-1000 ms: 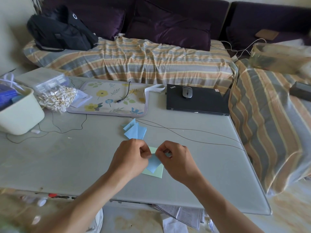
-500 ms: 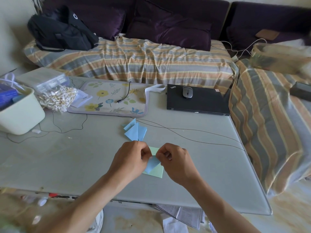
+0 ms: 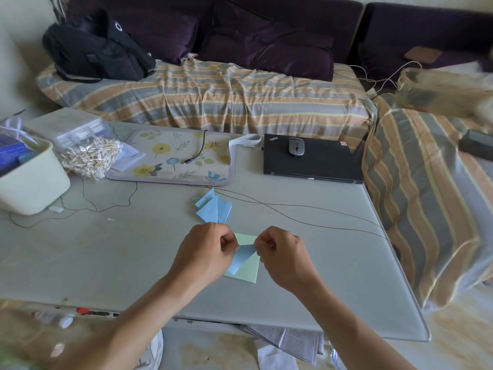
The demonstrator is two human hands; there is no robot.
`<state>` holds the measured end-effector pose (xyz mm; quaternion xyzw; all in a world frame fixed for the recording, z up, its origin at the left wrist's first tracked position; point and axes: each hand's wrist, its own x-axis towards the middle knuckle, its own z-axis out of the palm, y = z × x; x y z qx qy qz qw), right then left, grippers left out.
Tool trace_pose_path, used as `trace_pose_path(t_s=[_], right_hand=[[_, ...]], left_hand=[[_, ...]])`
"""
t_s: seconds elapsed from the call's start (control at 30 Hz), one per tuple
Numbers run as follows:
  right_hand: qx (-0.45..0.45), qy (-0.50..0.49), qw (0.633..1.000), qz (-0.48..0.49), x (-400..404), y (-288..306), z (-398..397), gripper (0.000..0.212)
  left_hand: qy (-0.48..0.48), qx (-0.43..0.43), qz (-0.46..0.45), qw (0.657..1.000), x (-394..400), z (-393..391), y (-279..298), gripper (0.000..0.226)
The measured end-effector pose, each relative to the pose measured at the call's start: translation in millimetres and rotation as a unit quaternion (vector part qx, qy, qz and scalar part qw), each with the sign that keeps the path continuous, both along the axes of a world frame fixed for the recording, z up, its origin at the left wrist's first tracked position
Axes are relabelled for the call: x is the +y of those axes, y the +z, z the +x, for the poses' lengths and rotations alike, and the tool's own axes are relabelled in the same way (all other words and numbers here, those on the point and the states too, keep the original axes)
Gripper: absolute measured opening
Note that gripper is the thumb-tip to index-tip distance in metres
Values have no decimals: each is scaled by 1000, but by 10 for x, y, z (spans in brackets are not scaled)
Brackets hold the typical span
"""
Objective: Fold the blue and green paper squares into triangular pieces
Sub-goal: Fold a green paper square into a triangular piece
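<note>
A folded blue paper (image 3: 241,259) hangs between my two hands just above the table. My left hand (image 3: 206,251) pinches its left corner and my right hand (image 3: 280,252) pinches its right corner. Under it a pale green paper square (image 3: 248,271) lies flat on the grey table (image 3: 106,249). Several folded blue pieces (image 3: 213,208) lie in a small pile just beyond my hands.
A thin dark wire (image 3: 306,217) runs across the table right of the blue pile. A floral mat (image 3: 173,158), a closed black laptop (image 3: 312,162) with a mouse (image 3: 296,146), a cream bin (image 3: 29,177) and a bag of cotton swabs (image 3: 89,156) stand further back.
My hands have drawn slightly apart, and the blue paper between them now shows a wider, flatter triangular face. The green square and the blue pile have not moved.
</note>
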<state>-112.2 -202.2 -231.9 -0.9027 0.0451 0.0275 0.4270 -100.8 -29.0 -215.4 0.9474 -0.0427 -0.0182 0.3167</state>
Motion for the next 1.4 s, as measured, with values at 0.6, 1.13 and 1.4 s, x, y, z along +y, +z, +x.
trace_pose_path(t_s=[0.6,1.13,1.4], right_hand=[[-58,85,995,7,82,-57,-60,15],[-93,60,992,-64,22,-17,-20,15],[-88,20,995,-48,-37,26,26,17]], left_hand=[[-37,1,10,999,-40,-34,-6,9],[-5,46,-7,999,-13,-23,70,9],[92,43,-30,994,181,64,93,25]])
